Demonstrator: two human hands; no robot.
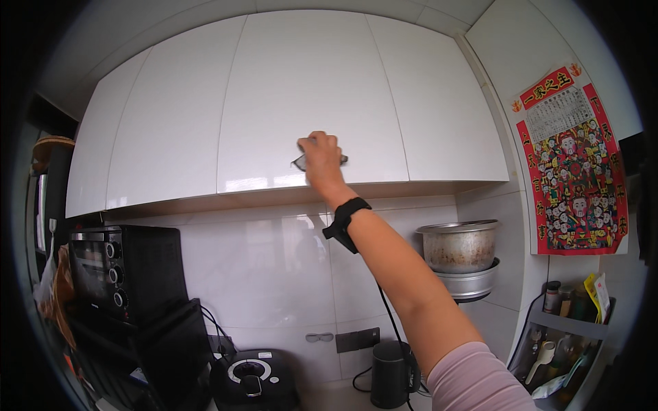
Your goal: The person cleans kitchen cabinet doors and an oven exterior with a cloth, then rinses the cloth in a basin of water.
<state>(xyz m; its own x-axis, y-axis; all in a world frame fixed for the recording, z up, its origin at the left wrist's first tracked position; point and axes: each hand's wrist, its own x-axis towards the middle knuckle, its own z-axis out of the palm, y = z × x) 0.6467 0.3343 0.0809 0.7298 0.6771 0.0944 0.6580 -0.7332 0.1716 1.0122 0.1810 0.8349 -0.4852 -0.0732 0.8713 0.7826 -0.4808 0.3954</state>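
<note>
My right hand (325, 160) is raised, its fingers curled around a grey cloth (300, 163) that pokes out on both sides of it. The cloth is pressed against a glossy white cabinet door (308, 87), close to its lower edge. Most of the cloth is hidden behind the fingers. A black band (349, 218) circles my right wrist, and a pink sleeve (478, 380) covers the upper arm. My left hand is out of view.
Below the cabinets, a black toaster oven (154, 272) stands at left, with a black rice cooker (252, 377) and dark electric kettle (388, 375) on the counter. Metal pots (457, 249) are stacked at right. A spice rack (568, 326) and red poster (573, 164) sit further right.
</note>
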